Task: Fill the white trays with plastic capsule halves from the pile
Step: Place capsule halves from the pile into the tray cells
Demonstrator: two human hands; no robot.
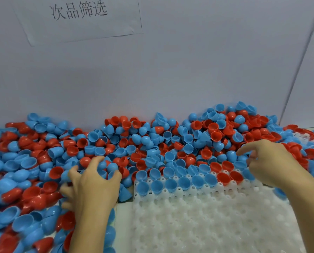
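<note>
A pale grey wall (170, 70) fills the upper half of the view, smooth and matt, with a sheet of paper (79, 19) taped to it bearing handwritten characters. Against its foot lies the pile (116, 143) of capsule halves, a wide drift of glossy blue and red plastic cups, each round at one end and open at the other, tumbled at every angle and spreading across the surface from the left edge to the right.

The white tray (207, 216) sits at the lower right, a translucent moulded sheet dimpled with rows of round sockets. Its far edge touches the pile. The two furthest rows hold seated halves (170, 185), open side up, mostly blue with a few red ones toward the right; the nearer rows show only bare sockets. A second white tray (302, 137) peeks out at the far right, part buried under capsules.

The left hand (92, 187) reaches forward from the bottom edge, palm down on the pile just left of the tray, its fingers curled and spread round a cluster of blue halves. The right hand (273, 161) comes in from the lower right, over the tray's far right corner, with its forefinger stretched toward the pile and the other fingers loosely bent; motion blur hides whether it pinches anything.
</note>
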